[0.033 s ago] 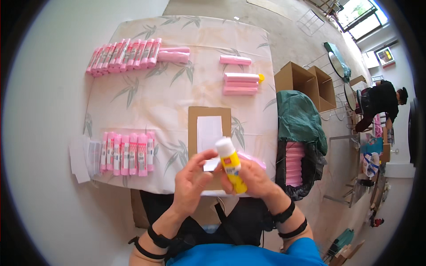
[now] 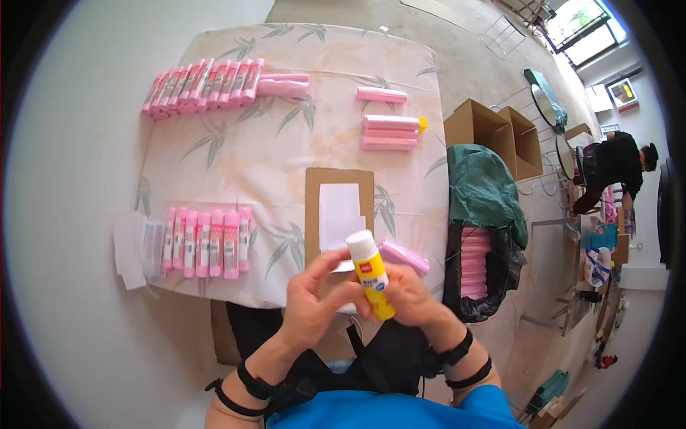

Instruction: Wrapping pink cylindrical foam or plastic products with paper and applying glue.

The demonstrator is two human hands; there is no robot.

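Note:
A yellow glue stick with a white cap stands tilted over the table's front edge, cap end away from me. My right hand is closed around its lower body. At the stick's left side is my left hand, thumb and forefinger apart, their tips close by the stick; whether they touch it I cannot make out. Beyond the hands, white paper slips lie on a brown cardboard piece. A pink roll lies just past my right hand, partly hidden by it.
Labelled pink rolls line up at far left and near left, beside white papers. More pink rolls lie at back right. Right of the table stand a bag of pink rolls and cardboard boxes. A person bends farther off.
My left hand has moved slightly right, closer to the glue stick. The stick has dropped a little toward me, still in my right hand. The view has shifted slightly.

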